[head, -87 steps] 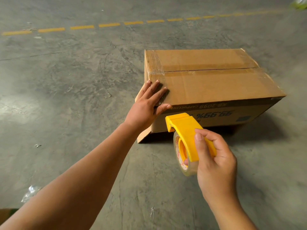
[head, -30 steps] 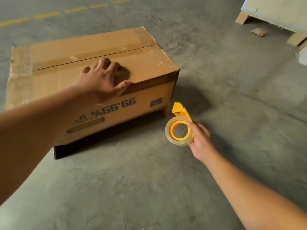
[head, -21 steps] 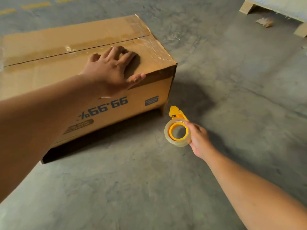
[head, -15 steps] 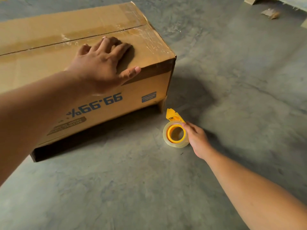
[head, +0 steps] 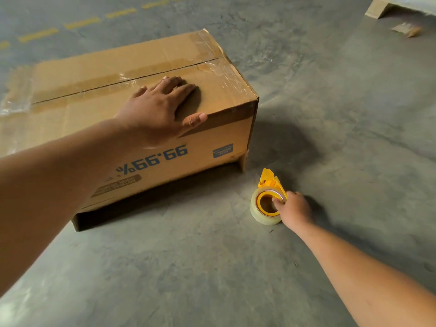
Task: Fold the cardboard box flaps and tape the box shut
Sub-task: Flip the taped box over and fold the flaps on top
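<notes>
The cardboard box [head: 132, 100] lies on the concrete floor [head: 212, 267] across the upper left of the frame, its long axis running from the left edge toward the centre right, with its printing upside down on the near side. Its top flaps are folded down and meet along a seam [head: 132, 77] that runs the same long way; glossy tape shows at both ends of the top, but whether it covers the whole seam I cannot tell. The left hand [head: 160, 109] rests flat on the top near the right end, fingers spread and gripping nothing, thumb hooked over the near edge. Lower right of the box's corner, just beside it on the floor, sits the yellow tape dispenser [head: 269, 199] with its clear roll; the right hand [head: 295, 210] is on it, fingers curled around the roll's rim, and it looks to be resting on the floor. The seam lies up and left from that hand, so the right hand is the one to carry the tape there. Nothing stands between them. A pallet corner [head: 377, 9] and a cardboard scrap [head: 405, 30] sit well apart at the upper right.
</notes>
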{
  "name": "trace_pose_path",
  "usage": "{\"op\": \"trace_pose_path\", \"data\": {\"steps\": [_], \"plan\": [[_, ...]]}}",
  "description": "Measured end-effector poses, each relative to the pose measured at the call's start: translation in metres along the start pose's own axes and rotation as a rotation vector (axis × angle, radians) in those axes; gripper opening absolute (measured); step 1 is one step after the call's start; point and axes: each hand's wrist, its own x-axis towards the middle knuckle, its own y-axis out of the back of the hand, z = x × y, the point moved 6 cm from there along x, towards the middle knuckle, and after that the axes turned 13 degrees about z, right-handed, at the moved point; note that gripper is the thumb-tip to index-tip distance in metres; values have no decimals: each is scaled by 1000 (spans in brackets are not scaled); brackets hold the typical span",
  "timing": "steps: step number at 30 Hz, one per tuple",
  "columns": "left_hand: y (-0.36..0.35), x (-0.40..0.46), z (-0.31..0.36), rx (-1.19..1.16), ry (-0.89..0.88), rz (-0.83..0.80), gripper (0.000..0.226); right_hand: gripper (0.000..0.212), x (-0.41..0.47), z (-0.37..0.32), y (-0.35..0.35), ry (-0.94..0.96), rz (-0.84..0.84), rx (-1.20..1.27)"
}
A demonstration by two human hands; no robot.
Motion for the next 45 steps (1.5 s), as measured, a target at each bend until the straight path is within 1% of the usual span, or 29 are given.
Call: {"op": "trace_pose_path", "data": {"steps": [3, 4, 6, 7, 9, 13, 15, 17, 19, 22, 24, 25, 27, 29, 30, 32, 34, 36, 38, 43, 45], "plan": [[6, -12, -6, 14, 34, -21, 84, 40, 3, -4, 8, 16, -39, -11], [8, -17, -10, 18, 44, -24, 83, 44, 3, -10, 15, 27, -29, -12], [12, -26, -19, 23, 63, -32, 82, 54, 1, -34, 37, 87, 42, 42], [13, -30, -24, 28, 70, -37, 81, 55, -2, -53, 51, 150, 93, 109], [13, -38, -33, 40, 78, -41, 80, 53, -13, -100, 82, 339, 188, 239], [10, -45, -40, 25, 78, -28, 80, 45, -52, -190, 145, 696, 347, 413], [9, -46, -40, 22, 83, -23, 80, 46, -72, -226, 170, 872, 458, 419], [10, -48, -42, 26, 89, -25, 81, 50, -80, -256, 181, 982, 500, 321], [14, -54, -49, 30, 107, -31, 82, 57, -71, -280, 180, 960, 429, 149], [28, -70, -80, 30, 166, -14, 81, 69, -40, -301, 172, 826, 253, -92], [38, -85, -113, 40, 244, -1, 82, 75, -27, -308, 169, 757, 166, -199], [41, -91, -131, 56, 298, 6, 84, 77, -24, -310, 170, 733, 155, -219], [49, -102, -168, 87, 425, 6, 91, 81, -17, -313, 175, 674, 186, -226], [53, -108, -197, 100, 543, -10, 97, 86, -1, -309, 181, 561, 211, -229], [53, -111, -211, 91, 604, -19, 100, 89, 9, -308, 182, 499, 197, -230], [48, -117, -233, -16, 739, -56, 108, 97, 24, -309, 181, 422, 156, -243], [39, -122, -245, -207, 829, -93, 110, 102, 27, -316, 181, 384, 132, -240], [37, -126, -248, -337, 834, -78, 106, 104, 23, -323, 183, 353, 113, -212], [44, -132, -254, -391, 844, -48, 106, 105, 15, -327, 185, 338, 81, -168], [73, -161, -293, -361, 905, 15, 97, 99, 4, -350, 180, 378, 92, 44], [80, -178, -304, -338, 908, 36, 95, 98, 3, -359, 171, 415, 68, 121]]}}
